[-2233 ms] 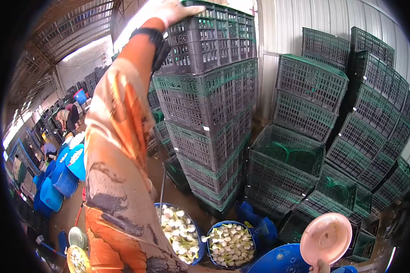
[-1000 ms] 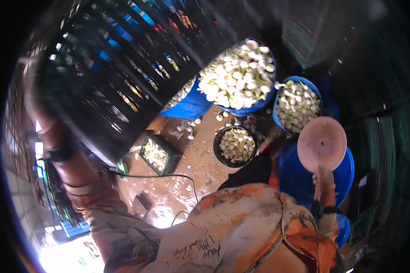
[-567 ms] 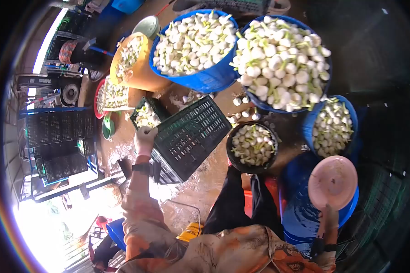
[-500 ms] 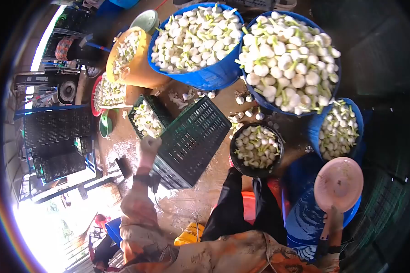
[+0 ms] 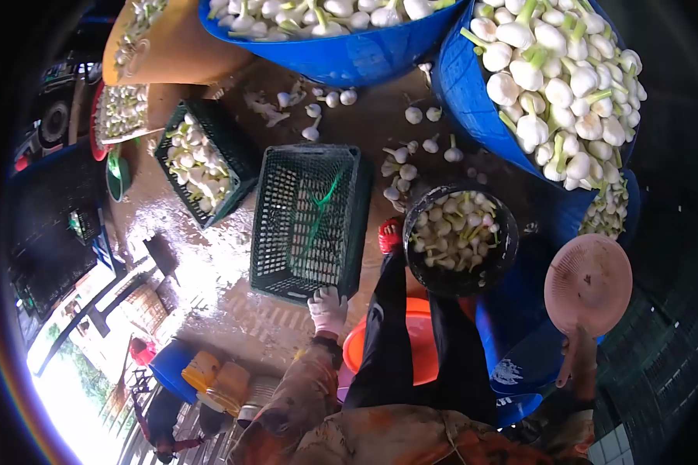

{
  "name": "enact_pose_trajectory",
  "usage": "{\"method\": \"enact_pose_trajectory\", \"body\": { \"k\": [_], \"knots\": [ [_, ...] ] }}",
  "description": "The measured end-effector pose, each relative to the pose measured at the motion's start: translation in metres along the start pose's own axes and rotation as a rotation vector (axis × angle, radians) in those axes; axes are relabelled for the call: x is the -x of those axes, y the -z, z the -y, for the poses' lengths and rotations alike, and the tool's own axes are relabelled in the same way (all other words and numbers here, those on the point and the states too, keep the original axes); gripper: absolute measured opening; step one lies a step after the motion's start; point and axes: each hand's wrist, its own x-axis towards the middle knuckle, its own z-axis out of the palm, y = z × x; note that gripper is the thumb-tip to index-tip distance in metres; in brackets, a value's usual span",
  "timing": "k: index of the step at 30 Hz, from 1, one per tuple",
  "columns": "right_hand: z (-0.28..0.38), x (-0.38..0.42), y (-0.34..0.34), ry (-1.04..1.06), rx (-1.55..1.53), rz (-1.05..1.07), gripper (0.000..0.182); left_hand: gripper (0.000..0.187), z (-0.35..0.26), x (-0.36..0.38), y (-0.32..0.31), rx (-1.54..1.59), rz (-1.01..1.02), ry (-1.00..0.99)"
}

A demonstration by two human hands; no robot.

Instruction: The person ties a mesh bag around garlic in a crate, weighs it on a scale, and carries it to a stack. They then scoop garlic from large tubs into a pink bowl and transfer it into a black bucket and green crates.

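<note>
My left hand [image 5: 328, 311], in a pale glove, has its fingers curled over the near rim of a dark green plastic crate [image 5: 350, 209]. The crate stands upright on the floor with slotted walls and a loose green strip inside. On the right, my right hand [image 5: 580, 350] is closed round the handle of a pink plastic strainer [image 5: 588, 283], held with its round face up. Between crate and strainer, a black tub [image 5: 504, 267] of garlic bulbs [image 5: 456, 232] sits in front of my legs. Another green crate [image 5: 244, 180], filled with garlic, is left of the first.
Large blue tubs [image 5: 349, 62] heaped with garlic stand at the back, beside an orange tub [image 5: 186, 54]. Loose bulbs [image 5: 399, 167] lie on the wet floor. An orange-red basin [image 5: 415, 341] is between my legs. A person [image 5: 163, 422] is at lower left.
The green crate has gone from tilted, underside showing, to upright with its open top facing me. My left hand has moved right and nearer to me. The strainer stays in my right hand.
</note>
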Motion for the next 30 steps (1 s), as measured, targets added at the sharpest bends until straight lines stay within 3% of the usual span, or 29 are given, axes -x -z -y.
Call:
{"method": "enact_pose_trajectory", "body": {
  "k": [1, 3, 5, 7, 10, 12, 14, 16, 18, 19, 21, 25, 26, 28, 30],
  "knots": [
    [-0.001, 0.000, -0.002, 0.005, -0.056, -0.033, 0.022, 0.025, 0.001, 0.003, -0.021, 0.018, 0.005, -0.009],
    [0.003, -0.002, 0.006, 0.061, -0.055, -0.079, 0.022, 0.026, 0.002, -0.003, -0.044, -0.127, 0.394, 0.167],
    [0.006, -0.014, 0.027, 0.081, -0.024, -0.185, 0.024, 0.038, 0.006, -0.036, -0.049, -0.106, 0.828, 0.347],
    [0.013, -0.036, 0.052, 0.166, -0.069, -0.235, 0.025, 0.048, -0.004, -0.082, -0.030, -0.110, 0.963, 0.232],
    [0.027, -0.087, 0.086, 0.150, 0.047, -0.308, 0.028, 0.041, -0.020, -0.124, -0.018, 0.135, 0.668, 0.041],
    [0.036, -0.133, 0.098, 0.076, 0.161, -0.371, 0.031, 0.037, -0.082, -0.140, 0.052, 0.539, 0.499, 0.025],
    [0.042, -0.180, 0.097, 0.011, 0.225, -0.358, 0.031, 0.036, -0.172, -0.135, 0.138, 0.915, 0.491, -0.055],
    [0.022, -0.230, 0.095, 0.018, 0.265, -0.334, 0.030, 0.055, -0.215, -0.127, 0.109, 0.859, 0.495, -0.202],
    [0.012, -0.265, 0.087, -0.079, 0.183, -0.253, 0.029, 0.086, -0.264, -0.125, 0.088, 0.574, 0.495, -0.314],
    [0.010, -0.279, 0.084, -0.167, 0.113, -0.221, 0.028, 0.091, -0.288, -0.132, 0.073, 0.538, 0.516, -0.243],
    [0.006, -0.303, 0.090, -0.182, 0.157, -0.181, 0.026, 0.091, -0.325, -0.160, 0.036, 0.401, 0.415, -0.226],
    [0.000, -0.326, 0.103, -0.194, 0.312, -0.112, 0.024, 0.080, -0.366, -0.212, -0.046, 0.355, 0.581, -0.121],
    [-0.004, -0.323, 0.104, -0.087, 0.239, -0.087, 0.024, 0.076, -0.371, -0.222, -0.072, 0.332, 0.725, -0.359],
    [-0.019, -0.335, 0.110, -0.024, 0.316, -0.039, 0.023, 0.072, -0.378, -0.222, -0.090, 0.300, 0.875, -0.589],
    [-0.030, -0.343, 0.104, -0.052, 0.318, -0.031, 0.024, 0.067, -0.374, -0.208, -0.096, 0.350, 0.967, -0.563]
  ]
}}
